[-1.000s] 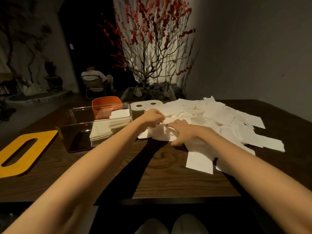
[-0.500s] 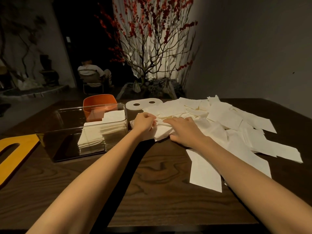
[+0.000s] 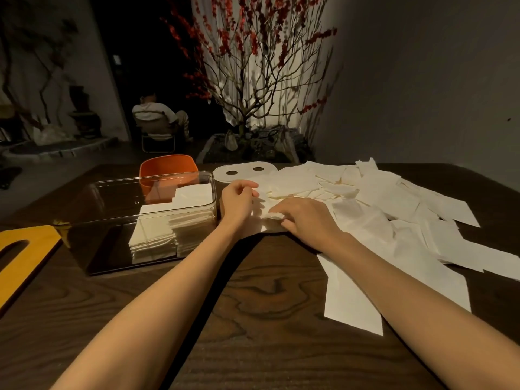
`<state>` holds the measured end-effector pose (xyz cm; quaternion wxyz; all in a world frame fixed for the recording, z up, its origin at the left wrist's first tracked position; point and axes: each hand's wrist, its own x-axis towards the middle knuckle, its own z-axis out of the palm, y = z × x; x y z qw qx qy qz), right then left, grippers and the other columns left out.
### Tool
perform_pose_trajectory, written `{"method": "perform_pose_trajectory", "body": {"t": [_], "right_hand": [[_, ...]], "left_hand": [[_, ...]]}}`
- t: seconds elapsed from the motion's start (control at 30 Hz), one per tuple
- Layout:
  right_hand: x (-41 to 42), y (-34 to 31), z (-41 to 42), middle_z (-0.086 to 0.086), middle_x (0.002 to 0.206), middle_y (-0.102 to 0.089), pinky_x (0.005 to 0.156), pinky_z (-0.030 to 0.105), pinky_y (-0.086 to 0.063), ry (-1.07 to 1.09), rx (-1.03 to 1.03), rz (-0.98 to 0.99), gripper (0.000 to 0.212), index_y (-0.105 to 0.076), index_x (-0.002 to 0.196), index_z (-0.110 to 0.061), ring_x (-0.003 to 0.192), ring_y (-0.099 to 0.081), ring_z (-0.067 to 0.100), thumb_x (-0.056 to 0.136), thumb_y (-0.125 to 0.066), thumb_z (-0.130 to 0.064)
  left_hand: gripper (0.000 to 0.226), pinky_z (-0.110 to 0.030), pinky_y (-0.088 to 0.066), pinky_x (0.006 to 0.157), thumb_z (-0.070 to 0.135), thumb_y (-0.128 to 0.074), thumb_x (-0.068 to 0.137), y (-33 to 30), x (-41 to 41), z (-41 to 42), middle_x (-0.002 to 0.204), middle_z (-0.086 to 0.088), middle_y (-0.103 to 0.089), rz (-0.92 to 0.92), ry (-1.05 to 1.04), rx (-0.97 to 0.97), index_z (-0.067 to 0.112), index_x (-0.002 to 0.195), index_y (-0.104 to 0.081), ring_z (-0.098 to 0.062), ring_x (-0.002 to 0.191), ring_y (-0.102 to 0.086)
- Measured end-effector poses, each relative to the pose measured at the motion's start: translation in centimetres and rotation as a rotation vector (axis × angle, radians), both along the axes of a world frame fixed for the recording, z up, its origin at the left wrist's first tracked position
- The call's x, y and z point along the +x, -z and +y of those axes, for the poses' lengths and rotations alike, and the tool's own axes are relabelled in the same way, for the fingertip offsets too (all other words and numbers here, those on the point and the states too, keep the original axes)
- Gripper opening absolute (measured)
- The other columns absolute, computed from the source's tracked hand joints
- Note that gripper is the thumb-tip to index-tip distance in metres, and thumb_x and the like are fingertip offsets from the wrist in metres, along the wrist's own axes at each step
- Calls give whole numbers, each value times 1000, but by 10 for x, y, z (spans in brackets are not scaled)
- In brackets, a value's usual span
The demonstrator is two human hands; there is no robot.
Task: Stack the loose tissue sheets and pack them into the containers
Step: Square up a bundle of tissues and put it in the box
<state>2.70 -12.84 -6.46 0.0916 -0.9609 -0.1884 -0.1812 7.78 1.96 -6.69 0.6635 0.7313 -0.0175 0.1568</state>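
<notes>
Both hands down at the near-left edge of the big scatter of loose white tissue sheets point(image 3: 374, 209) on the dark wooden table point(image 3: 253, 299). Left hand point(image 3: 237, 202) curled, fingertips pinching a sheet edge – right hand point(image 3: 302, 218) pressed on the same little bunch, fingers bent round a fold. Just left of the hands: clear rectangular plastic container point(image 3: 135, 220) with neat stacks of white tissues point(image 3: 171, 223) packed in its right end. Behind that container, an orange plastic tub point(image 3: 167, 168). Far left of it, a yellow slotted lid point(image 3: 19, 260) – and a white lid with two holes point(image 3: 243, 171) just beyond the hands.
</notes>
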Motion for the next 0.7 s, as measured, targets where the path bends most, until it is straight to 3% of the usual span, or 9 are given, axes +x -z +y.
{"method": "perform_pose_trajectory", "body": {"t": [0.13,0.23,0.3,0.47,0.6,0.7], "right_hand": [[-2,0,-3,-3,124,-64,91,31,-45,23,63,31,29,-63,124,-27,112,-57,19,97,-53,-26],[-1,1,-5,1,114,-68,81,36,-48,73,100,2,28,-63,122,-25,103,-60,24,96,-51,-24],[0,2,-6,1,115,-68,79,34,-47,96,132,8,30,-62,123,-26,104,-60,24,95,-53,-23],[0,4,-3,-3,124,-64,82,32,-44,103,91,54,37,-59,128,-32,112,-57,23,94,-53,-20],[-1,-2,1,-4,138,-55,93,38,-43,81,0,126,41,-51,135,-37,123,-50,23,94,-50,-40],[-3,-4,4,-7,144,-48,97,42,-41,76,-114,194,52,-43,140,-39,129,-46,22,90,-54,-48]], "left_hand": [[27,-10,-44,75,-5,-41,92,1,-1,3,77,3,-60,-87,-1,84,6,87,-65,-9,82,-57],[31,-38,-51,91,-6,-42,89,4,0,5,80,1,-62,-90,19,48,13,77,-63,-23,91,-62],[35,-46,-50,94,-6,-42,89,4,-1,6,81,0,-62,-85,27,38,17,75,-63,-28,93,-62],[36,-43,-54,90,-7,-40,92,5,-1,5,83,-3,-61,-56,33,-7,15,75,-62,-33,96,-63],[35,-18,-53,71,-7,-39,93,5,0,6,82,-3,-59,-50,49,-9,13,75,-61,-24,84,-64],[32,-20,-52,72,-4,-41,94,7,4,6,83,-2,-60,-26,51,0,14,76,-61,-26,85,-66]]}}
